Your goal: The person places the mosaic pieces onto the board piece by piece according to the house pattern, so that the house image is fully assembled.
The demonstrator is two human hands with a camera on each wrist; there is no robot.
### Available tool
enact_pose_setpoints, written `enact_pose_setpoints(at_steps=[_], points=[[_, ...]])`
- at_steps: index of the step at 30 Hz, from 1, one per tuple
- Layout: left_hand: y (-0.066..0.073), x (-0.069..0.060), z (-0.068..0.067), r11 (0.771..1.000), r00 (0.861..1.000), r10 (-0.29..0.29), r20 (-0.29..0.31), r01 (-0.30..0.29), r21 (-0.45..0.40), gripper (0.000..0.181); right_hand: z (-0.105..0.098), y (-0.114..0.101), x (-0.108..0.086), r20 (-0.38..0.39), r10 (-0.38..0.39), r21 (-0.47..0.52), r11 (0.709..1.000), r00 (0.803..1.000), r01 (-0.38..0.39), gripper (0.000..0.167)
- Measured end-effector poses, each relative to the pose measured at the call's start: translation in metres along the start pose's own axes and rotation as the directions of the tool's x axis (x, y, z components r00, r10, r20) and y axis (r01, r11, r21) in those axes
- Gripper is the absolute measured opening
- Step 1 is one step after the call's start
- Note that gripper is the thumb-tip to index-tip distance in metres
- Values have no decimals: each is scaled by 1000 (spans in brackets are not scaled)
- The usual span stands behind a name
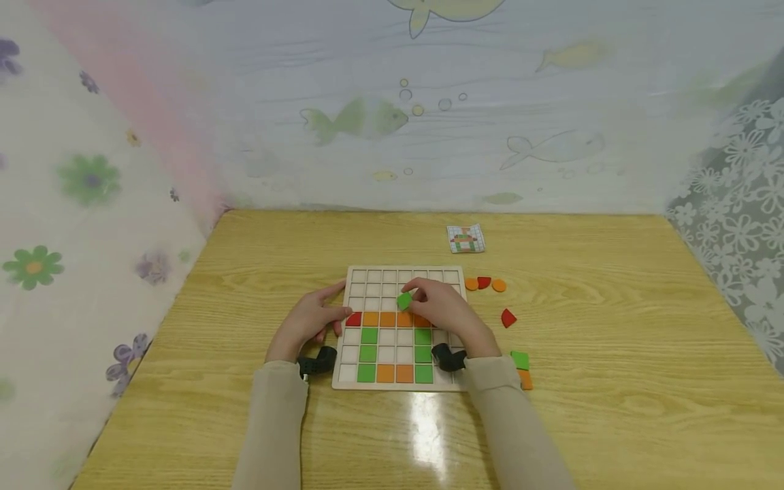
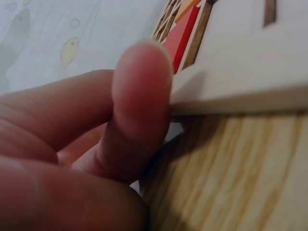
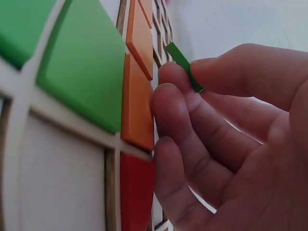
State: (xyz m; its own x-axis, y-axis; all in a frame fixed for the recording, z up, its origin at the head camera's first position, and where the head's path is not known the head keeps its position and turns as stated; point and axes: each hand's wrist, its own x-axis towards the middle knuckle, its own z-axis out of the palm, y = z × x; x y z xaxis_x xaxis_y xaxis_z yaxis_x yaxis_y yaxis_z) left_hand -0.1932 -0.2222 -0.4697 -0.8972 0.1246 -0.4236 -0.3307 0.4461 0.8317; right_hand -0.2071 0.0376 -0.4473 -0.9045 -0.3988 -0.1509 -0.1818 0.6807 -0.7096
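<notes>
Between thumb and fingertips my right hand (image 1: pixel 442 307) pinches a green square tile (image 1: pixel 404 301), held tilted just above the grid board (image 1: pixel 340 340). In the right wrist view the same green tile (image 3: pixel 184 66) shows nearly edge-on, and the other fingertips of the right hand (image 3: pixel 216 130) rest by the orange tiles (image 3: pixel 137 103). My left hand (image 1: pixel 309 318) lies at the board's left edge, its thumb by the red corner piece (image 1: pixel 353 319). The left wrist view has the thumb of the left hand (image 2: pixel 139 91) against the board's side. An orange row crosses the board, with green columns below it.
A small pattern card (image 1: pixel 466 239) lies behind the board. To the right are orange round pieces (image 1: pixel 499 286), a red quarter piece (image 1: pixel 508 318), a green tile (image 1: pixel 520 360) and an orange tile (image 1: pixel 525 380) beside the right sleeve. Patterned cloth hangs behind the table.
</notes>
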Motion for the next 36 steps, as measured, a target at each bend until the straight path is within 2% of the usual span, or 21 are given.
enact_pose_setpoints(at_steps=[17, 31, 36], points=[[0, 0, 0, 1000, 1000, 7, -8, -7, 27, 59, 7, -4, 9, 21, 20, -18, 1000, 1000, -20, 29], [0, 1, 2, 1000, 1000, 13, -16, -13, 23, 58, 7, -3, 11, 34, -37, -85, 996, 999, 40, 27], [-1, 0, 0, 1000, 1000, -1, -17, 1, 16, 60, 8, -5, 12, 47, -32, -89, 995, 998, 36, 26]])
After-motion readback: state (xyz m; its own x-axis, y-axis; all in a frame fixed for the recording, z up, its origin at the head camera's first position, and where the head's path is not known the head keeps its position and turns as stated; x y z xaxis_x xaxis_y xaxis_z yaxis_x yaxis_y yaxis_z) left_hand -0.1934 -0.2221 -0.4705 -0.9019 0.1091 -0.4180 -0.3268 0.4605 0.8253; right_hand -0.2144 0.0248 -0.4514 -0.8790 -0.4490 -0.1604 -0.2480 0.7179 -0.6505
